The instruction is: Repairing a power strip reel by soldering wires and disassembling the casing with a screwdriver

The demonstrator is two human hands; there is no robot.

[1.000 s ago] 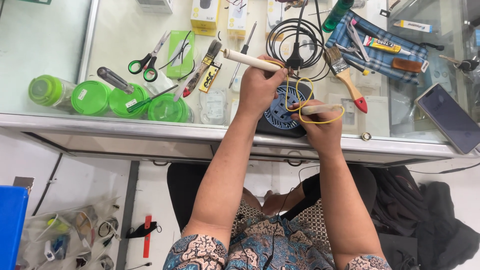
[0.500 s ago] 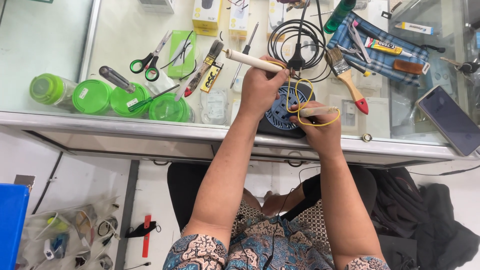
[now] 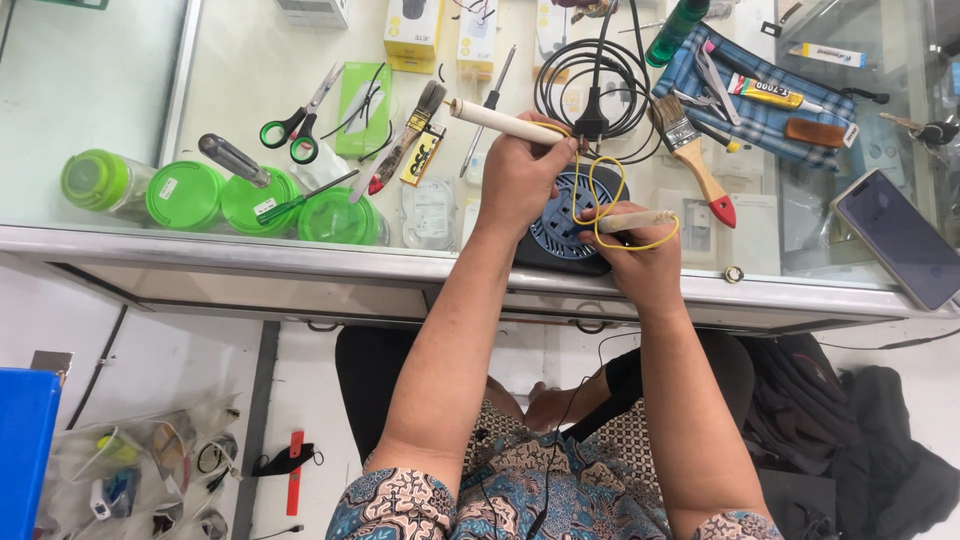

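Left hand point(image 3: 522, 178) gripped a cream wand point(image 3: 497, 121), right hand point(image 3: 640, 255) another point(image 3: 636, 220), yellow wire point(image 3: 598, 196) looped over blue round socket point(image 3: 560, 232); paintbrush point(image 3: 692, 155), scissors point(image 3: 300, 125) nearby.

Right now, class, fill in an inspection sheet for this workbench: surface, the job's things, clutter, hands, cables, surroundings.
Surface: glass-topped counter, crowded on its right half.
Job's things: cream wooden-handled rod tool; a second cream rod; thin yellow wire looped between them; round dark blue socket block beneath.
Clutter: green-handled scissors, green-lidded jars, red-tipped paintbrush, blue checked pouch, dark smartphone.
Hands: left hand grips the handled tool; right hand grips the second rod.
Cables: coiled black cable with plug at the block.
Surroundings: blue bin and clear bag of parts on the floor.
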